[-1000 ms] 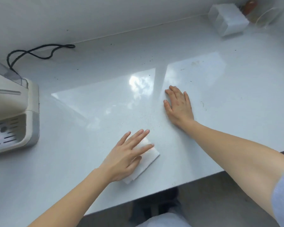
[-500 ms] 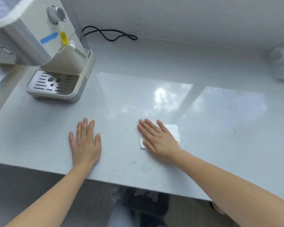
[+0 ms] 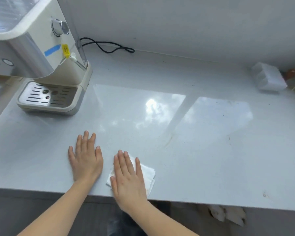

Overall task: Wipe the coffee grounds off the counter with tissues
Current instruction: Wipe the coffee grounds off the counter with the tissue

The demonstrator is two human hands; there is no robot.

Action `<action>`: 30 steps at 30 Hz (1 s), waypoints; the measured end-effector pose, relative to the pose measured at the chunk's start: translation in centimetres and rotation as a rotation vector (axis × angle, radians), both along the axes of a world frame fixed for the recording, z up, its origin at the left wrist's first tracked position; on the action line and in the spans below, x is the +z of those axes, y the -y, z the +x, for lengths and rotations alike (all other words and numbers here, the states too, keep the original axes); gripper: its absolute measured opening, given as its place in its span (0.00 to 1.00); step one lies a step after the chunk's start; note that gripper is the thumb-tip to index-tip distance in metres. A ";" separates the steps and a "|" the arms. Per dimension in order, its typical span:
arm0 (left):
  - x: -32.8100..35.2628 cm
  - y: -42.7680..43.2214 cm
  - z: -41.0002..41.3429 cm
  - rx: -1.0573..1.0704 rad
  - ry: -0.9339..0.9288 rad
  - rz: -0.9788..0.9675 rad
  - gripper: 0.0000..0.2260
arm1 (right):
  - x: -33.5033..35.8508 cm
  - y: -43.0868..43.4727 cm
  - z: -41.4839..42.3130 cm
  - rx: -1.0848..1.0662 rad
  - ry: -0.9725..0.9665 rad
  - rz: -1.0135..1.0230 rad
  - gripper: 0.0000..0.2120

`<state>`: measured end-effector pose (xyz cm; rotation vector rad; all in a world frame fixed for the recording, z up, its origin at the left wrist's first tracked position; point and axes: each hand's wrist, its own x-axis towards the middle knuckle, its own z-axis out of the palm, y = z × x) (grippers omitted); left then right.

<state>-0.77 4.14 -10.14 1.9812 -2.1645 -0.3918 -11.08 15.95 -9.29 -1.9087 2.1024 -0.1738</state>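
Your right hand (image 3: 129, 180) lies flat, fingers spread, pressing the folded tissue (image 3: 147, 174) onto the worktop (image 3: 203, 150) at its near edge. Your left hand (image 3: 85, 159) rests flat just beside it, its grip wide and empty. Dark grounds (image 3: 228, 138) speckle the worktop farther right.

Left hand (image 3: 86, 159) flat on tabletop (image 3: 211, 159) near front edge. Right hand (image 3: 128, 178) just beside it, to right, flat on tissue (image 3: 148, 174), heel past front edge. Coffee machine (image 3: 46, 65) far left, behind left hand. Cable (image 3: 107, 46) behind machine, along wall. Tissue pack (image 3: 269, 78) far right at back, well apart from hands.
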 end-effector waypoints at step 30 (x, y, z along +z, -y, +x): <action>-0.2 5.4 9.0 -0.086 -0.091 0.035 0.21 | -0.6 5.5 9.7 -0.017 -0.051 -0.019 0.29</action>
